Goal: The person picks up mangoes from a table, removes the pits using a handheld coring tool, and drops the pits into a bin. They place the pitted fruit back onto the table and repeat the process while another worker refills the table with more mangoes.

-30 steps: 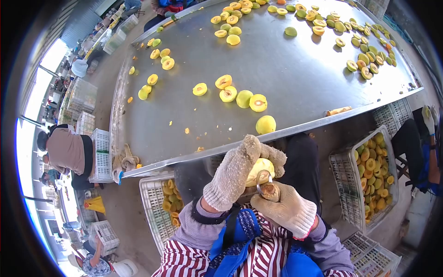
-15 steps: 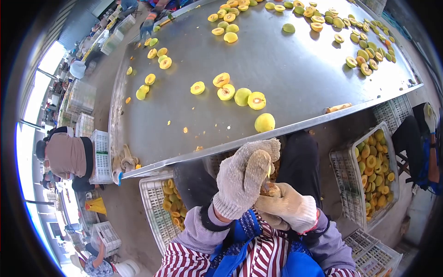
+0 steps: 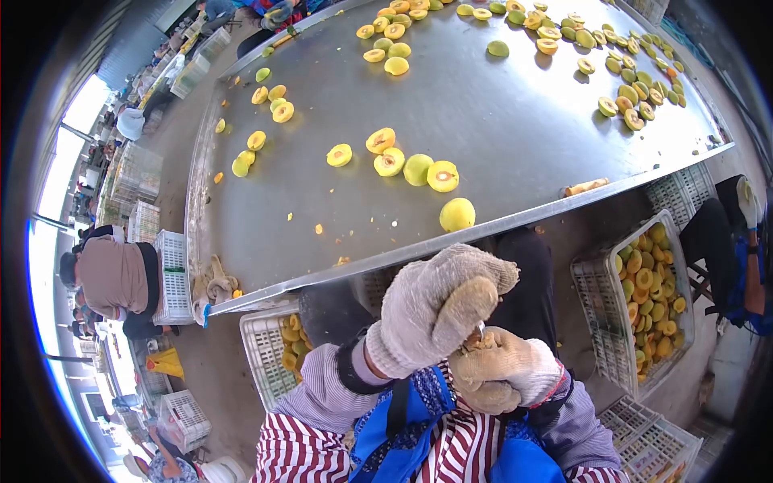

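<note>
My left hand (image 3: 439,310), in a grey knit glove, is closed in front of me with the thumb folded over. Whatever lies inside it is hidden. Just below and to the right, my right hand (image 3: 509,372), in a cream glove, is wrapped round a small tool (image 3: 481,340) with a brown end and a bit of shiny metal that reaches the left thumb. Beyond the hands, on the metal table (image 3: 322,217), lie a whole yellow-green fruit (image 3: 457,215) and several cut halves (image 3: 389,162) showing their centres.
Crates of halved fruit stand under the table edge, one at left (image 3: 262,354) and one at right (image 3: 596,306). A brown stick-like handle (image 3: 586,187) lies by the table edge. Gloves (image 3: 216,282) rest at the left corner. Other people sit around the table and behind.
My left hand has shifted right and turned over the right hand; the yellow sliver seen beside its thumb is hidden. A co-worker's gloved hand at top left has drawn back from the table edge.
</note>
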Tool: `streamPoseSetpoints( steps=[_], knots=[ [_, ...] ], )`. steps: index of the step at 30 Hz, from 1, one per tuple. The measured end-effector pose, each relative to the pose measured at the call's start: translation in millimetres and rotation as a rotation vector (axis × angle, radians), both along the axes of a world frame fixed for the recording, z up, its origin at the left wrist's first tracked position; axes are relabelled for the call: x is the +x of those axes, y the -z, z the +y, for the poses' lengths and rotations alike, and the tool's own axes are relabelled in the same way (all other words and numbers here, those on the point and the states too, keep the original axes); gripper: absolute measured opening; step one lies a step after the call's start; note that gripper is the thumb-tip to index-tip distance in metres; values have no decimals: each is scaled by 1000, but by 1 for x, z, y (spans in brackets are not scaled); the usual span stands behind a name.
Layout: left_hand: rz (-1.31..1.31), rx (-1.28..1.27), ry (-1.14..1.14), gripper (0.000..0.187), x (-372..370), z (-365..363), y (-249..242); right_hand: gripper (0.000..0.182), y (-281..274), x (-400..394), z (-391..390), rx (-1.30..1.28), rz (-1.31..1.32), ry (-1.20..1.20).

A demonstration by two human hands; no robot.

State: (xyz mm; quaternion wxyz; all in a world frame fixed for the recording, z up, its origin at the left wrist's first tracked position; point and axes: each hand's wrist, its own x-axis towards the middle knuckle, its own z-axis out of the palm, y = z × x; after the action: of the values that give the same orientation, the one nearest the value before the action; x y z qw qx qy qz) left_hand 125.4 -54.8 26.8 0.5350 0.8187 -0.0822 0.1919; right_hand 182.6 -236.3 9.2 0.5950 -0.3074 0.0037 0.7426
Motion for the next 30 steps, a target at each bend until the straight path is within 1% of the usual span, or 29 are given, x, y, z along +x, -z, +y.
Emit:
streamPoseSetpoints(
  steps=[1, 2, 3, 4, 5, 6, 7, 9, 10, 11, 13, 14, 15, 16, 17, 19, 20, 21, 22, 24, 25, 26, 27, 28, 29, 30],
  knots=[
    [228, -238, 7, 41, -2, -2, -3, 25, 5, -1, -1, 1, -1, 4],
    [117, -153, -42, 45, -1, -6, -5, 23, 14, -3, -3, 87, 59, -1],
    [114, -156, -42, 45, 0, -4, -2, 22, 19, -4, -4, 171, 116, -13],
    [-88, -55, 12, 46, 2, -1, 6, 22, 18, -7, -5, 167, 117, -15],
    [-292, 50, 65, 46, 3, 2, 11, 22, 13, -10, -2, 225, 190, 30],
    [-290, 69, 71, 55, 3, 1, 14, 24, 11, -12, -1, 284, 265, 75],
    [-288, 68, 69, 55, -1, -1, 14, 24, 14, -14, -2, 283, 267, 73],
    [203, -608, 163, 59, -10, -9, 7, 29, 22, -13, -3, 252, 255, 34],
    [264, -719, 83, 60, -10, -18, 0, 31, 24, -12, -3, 244, 250, 24],
    [265, -719, 83, 60, -9, -19, 1, 32, 24, -13, -4, 146, 145, 13],
    [369, -1290, 33, 58, -5, -18, 3, 32, 27, -13, -4, 45, 35, -5],
    [453, -1471, -142, 57, 1, -16, 7, 32, 30, -12, -2, 7, 82, -86],
    [415, -1345, -250, 57, -5, -9, 20, 31, 25, 0, 0, 110, 66, -240],
    [385, -1181, -354, 55, -13, -1, 20, 30, 19, 12, 3, 229, 40, -387],
    [364, -1018, -457, 54, -26, 10, 20, 28, 3, 11, 4, 140, -201, -297],
    [256, -642, -701, 53, -60, 48, 41, 27, 2, 16, 4, -22, -329, -275],
    [379, -379, -834, 47, -92, 83, 61, 27, 3, 18, 4, -15, -327, -274],
    [499, -107, -951, 40, -112, 108, 73, 25, 6, 20, 4, -62, -375, -289],
    [504, -102, -950, 40, -109, 107, 71, 25, 7, 20, 3, -112, -420, -307],
    [404, 324, -889, 33, -92, 103, 58, 24, 5, 20, 11, -112, -448, -312],
    [350, 533, -847, 33, -80, 100, 51, 24, 2, 19, 16, -120, -476, -316],
    [302, 736, -800, 36, -69, 94, 44, 24, -4, 19, 21, -137, -601, -354],
    [355, 381, -577, 36, -45, 81, 37, 24, -2, 19, 22, -135, -604, -359],
    [310, 387, -388, 34, -18, 65, 35, 25, 4, 17, 23, -132, -644, -352],
    [291, 446, -246, 31, 6, 53, 44, 26, 7, 16, 22, -130, -686, -342],
    [222, 579, -231, 24, 32, 39, 56, 28, 8, 16, 20, -138, -754, -302]
  ],
)
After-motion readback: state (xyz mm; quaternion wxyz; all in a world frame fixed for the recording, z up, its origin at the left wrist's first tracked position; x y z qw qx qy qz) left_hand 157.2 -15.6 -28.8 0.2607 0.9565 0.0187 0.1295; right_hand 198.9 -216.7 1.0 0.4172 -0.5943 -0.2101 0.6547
